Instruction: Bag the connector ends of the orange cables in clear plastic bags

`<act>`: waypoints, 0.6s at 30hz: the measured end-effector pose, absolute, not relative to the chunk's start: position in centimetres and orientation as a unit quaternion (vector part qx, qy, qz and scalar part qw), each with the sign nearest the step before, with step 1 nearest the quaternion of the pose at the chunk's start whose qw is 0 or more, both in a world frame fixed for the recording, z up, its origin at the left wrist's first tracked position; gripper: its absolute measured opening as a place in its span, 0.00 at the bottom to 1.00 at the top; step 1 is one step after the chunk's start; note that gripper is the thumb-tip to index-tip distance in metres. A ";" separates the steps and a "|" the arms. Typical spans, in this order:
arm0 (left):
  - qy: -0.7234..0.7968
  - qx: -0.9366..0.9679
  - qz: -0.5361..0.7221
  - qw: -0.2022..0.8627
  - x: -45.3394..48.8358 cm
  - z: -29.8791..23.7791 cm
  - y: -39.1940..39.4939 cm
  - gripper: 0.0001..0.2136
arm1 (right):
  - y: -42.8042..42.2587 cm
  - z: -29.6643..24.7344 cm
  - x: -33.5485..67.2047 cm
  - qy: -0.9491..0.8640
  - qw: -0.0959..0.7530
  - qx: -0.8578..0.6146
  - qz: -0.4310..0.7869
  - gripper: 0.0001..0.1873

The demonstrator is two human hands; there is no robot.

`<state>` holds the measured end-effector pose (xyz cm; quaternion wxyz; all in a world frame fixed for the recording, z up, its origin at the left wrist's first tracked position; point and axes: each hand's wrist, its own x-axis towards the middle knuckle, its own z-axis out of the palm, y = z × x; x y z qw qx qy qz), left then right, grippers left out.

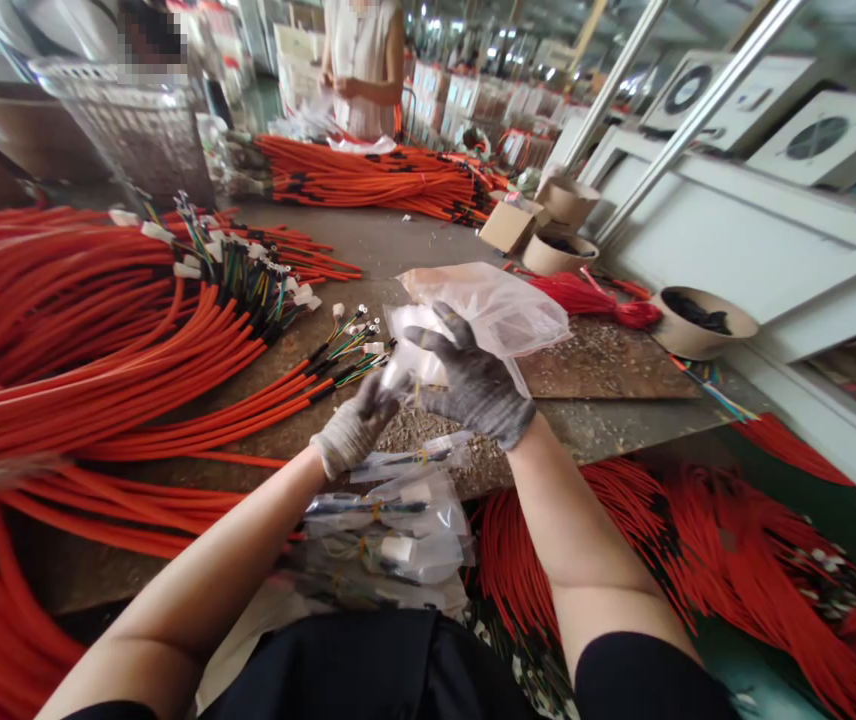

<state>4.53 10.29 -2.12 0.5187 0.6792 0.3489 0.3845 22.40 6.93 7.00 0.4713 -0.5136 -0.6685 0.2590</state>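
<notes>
My left hand (357,428), in a pale glove with dark fingers, pinches the edge of a small clear plastic bag (400,362). My right hand (477,385), in a grey glove, is beside it with fingers spread over the bag; motion blurs the fingertips. Under and beyond my right hand lies a pile of clear bags (510,300). Just left of the hands, orange cables (278,405) end in stripped wires and white connectors (374,348). Below the hands, cable ends wrapped in clear bags (405,510) with yellow ties hang near the table's edge.
Large coils of orange cable (60,330) fill the left side. Another cable bundle (375,180) lies across the back, where a co-worker (364,75) stands. Round tubs (702,320) and a carton (507,225) are at right. Red cables (743,560) hang below the table.
</notes>
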 end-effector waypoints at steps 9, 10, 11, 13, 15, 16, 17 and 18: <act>0.278 0.585 0.513 0.563 3.0 0.8 9.4 0.17 | 7.3 3.6 19.1 -0.588 0.241 -0.393 0.664 0.21; 0.292 0.550 0.527 0.578 3.0 0.9 9.6 0.16 | 7.1 2.5 18.7 -0.569 0.254 -0.379 0.684 0.21; 0.297 0.523 0.528 0.600 2.9 0.9 9.7 0.15 | 7.1 1.5 18.6 -0.546 0.287 -0.371 0.694 0.22; 0.280 0.488 0.494 0.663 2.6 1.0 9.8 0.13 | 7.7 0.4 18.9 -0.476 0.422 -0.369 0.677 0.28; 0.260 0.467 0.453 0.714 2.4 0.8 9.9 0.13 | 8.3 0.3 19.6 -0.401 0.574 -0.388 0.599 0.35; 0.266 0.461 0.446 0.719 2.5 0.7 10.1 0.14 | 8.3 0.5 19.7 -0.390 0.620 -0.402 0.550 0.38; 0.287 0.460 0.452 0.709 2.6 0.4 10.3 0.15 | 8.2 0.8 19.6 -0.398 0.640 -0.417 0.508 0.38; 0.315 0.464 0.467 0.683 2.9 0.0 10.5 0.16 | 7.8 1.1 19.1 -0.419 0.642 -0.430 0.477 0.37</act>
